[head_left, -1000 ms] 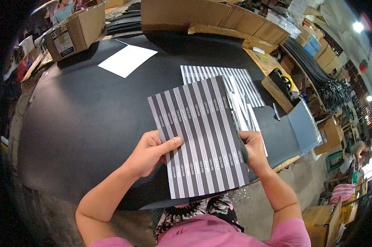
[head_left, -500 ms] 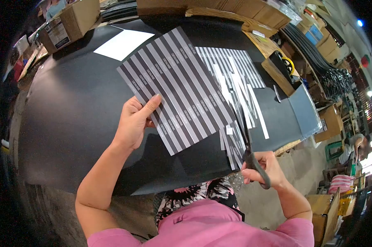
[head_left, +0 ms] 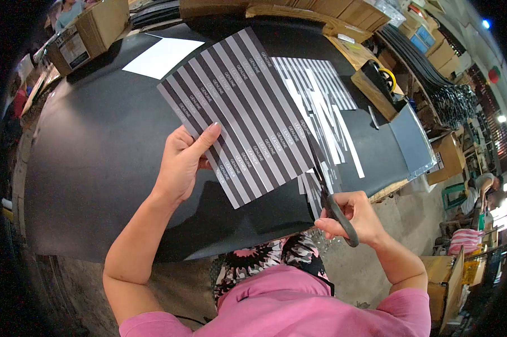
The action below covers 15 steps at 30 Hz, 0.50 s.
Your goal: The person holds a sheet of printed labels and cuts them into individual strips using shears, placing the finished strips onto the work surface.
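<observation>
My left hand (head_left: pixel 183 160) pinches a striped grey-and-black sheet (head_left: pixel 236 118) at its left edge, thumb on top. "GENUINE LEATHER" is printed in pale letters along its stripes. Black-handled scissors (head_left: pixel 335 210) are in my right hand (head_left: pixel 357 219), with their blades along the sheet's right edge near its lower right corner. How far the blades are parted is hard to make out. Narrow cut strips (head_left: pixel 309 194) lie partly beneath that corner. Beyond the blades, more white and grey strips (head_left: pixel 335 132) lie in a loose heap, overlapping another striped sheet (head_left: pixel 315 76).
A white sheet (head_left: pixel 163 58) lies on the black tabletop (head_left: pixel 90 157). A cardboard holder (head_left: pixel 371 92) with a yellow tape roll (head_left: pixel 388 80) stands at the right. Cardboard boxes (head_left: pixel 93 33) line the far side. Another person (head_left: pixel 480 188) is at the far right.
My right hand and the scissors have shifted left and slightly up, bringing the blades against the sheet's right edge. The held sheet has turned a little; my left hand keeps the same grip.
</observation>
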Each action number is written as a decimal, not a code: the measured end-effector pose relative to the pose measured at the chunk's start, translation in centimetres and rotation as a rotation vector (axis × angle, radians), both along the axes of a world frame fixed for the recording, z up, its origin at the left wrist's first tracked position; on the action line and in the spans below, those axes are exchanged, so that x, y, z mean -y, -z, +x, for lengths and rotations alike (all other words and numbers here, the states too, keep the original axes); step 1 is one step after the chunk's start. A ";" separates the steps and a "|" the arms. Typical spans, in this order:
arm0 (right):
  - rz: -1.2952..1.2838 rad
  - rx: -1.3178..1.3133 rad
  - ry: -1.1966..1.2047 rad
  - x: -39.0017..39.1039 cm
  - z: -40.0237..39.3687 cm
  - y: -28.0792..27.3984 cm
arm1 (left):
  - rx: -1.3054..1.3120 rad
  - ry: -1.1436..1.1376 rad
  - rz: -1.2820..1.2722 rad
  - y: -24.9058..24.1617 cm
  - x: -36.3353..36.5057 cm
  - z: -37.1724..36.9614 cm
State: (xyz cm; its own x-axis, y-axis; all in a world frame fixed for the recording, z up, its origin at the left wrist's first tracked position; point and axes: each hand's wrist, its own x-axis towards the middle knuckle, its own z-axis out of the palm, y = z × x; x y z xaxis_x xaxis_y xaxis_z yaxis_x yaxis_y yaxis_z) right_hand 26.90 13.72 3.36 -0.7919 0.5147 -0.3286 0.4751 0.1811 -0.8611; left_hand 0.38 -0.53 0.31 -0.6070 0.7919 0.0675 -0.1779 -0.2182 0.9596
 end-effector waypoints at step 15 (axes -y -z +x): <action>0.020 0.022 -0.021 -0.1 -0.3 -0.2 | 0.033 0.017 -0.023 0.4 0.1 -0.1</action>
State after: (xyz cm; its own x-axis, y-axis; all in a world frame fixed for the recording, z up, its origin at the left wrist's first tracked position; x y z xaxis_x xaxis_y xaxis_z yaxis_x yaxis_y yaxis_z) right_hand 26.61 13.78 3.55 -0.7954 0.5046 -0.3356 0.4895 0.2084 -0.8467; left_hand 0.23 -0.59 -0.04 -0.5951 0.8031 0.0294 -0.2135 -0.1932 0.9577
